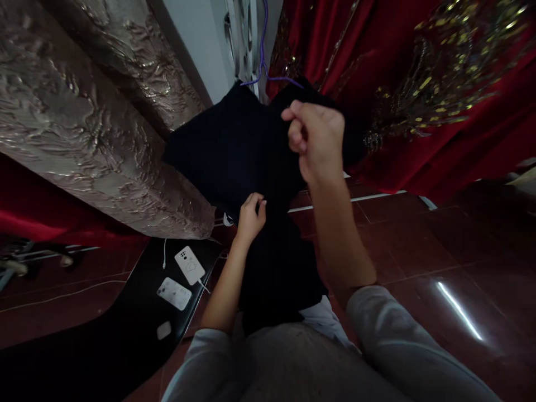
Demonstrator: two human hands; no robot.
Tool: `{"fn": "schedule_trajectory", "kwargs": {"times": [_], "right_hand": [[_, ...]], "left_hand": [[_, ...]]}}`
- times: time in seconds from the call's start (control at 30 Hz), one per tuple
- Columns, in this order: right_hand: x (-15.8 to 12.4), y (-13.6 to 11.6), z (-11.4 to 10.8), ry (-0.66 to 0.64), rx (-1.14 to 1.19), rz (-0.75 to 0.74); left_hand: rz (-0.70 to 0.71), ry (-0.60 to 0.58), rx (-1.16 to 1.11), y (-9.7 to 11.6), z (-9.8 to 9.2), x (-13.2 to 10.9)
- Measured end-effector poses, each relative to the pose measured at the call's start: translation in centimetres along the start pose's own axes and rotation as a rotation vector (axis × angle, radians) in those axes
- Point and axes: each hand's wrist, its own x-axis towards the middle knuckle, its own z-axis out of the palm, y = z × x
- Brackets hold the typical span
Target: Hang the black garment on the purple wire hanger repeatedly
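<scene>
A dark navy garment [234, 151] hangs in front of me on a purple hanger [263, 67]. My right hand [318, 137] is raised near the garment's upper right shoulder, its fingers curled closed on the fabric edge. Lower down, my left hand [250, 216] pinches the dark cloth at about the garment's middle. The cloth's lower part [276, 279] falls down against my body.
A silvery embossed fabric [84, 123] hangs at the left, and a red gown with gold beading [439, 84] at the right. Two white phones [184, 276] lie on a black surface [104, 340] at the lower left. The floor is glossy dark red tile [419, 245].
</scene>
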Motion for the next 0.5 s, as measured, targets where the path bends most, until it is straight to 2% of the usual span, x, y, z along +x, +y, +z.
{"fn": "schedule_trajectory", "kwargs": {"times": [0.1, 0.17, 0.2, 0.23, 0.37, 0.43, 0.5], "right_hand": [[1.9, -1.4, 0.0, -0.066, -0.012, -0.011], [1.8, -1.2, 0.0, -0.110, -0.018, 0.014], [1.5, -0.9, 0.0, -0.125, -0.016, 0.024], [1.2, -0.7, 0.0, -0.137, -0.013, 0.028], [0.5, -1.0, 0.5, -0.163, -0.030, -0.009], [0.5, -1.4, 0.8, -0.160, -0.069, -0.056], [0.4, -1.1, 0.9, -0.116, -0.123, -0.111]], "left_hand": [[0.038, -0.132, 0.050, -0.3, -1.1, 1.5], [0.093, -0.228, 0.057, 0.8, -2.3, 2.7], [0.128, -0.238, 0.045, 1.7, -3.1, 3.6], [0.164, -0.207, 0.019, 2.8, -3.9, 4.5], [0.270, 0.137, -0.102, 7.4, -7.0, 9.8], [0.308, 0.171, -0.080, 9.0, -7.8, 12.2], [0.385, 0.134, 0.014, 10.2, -7.8, 13.6]]}}
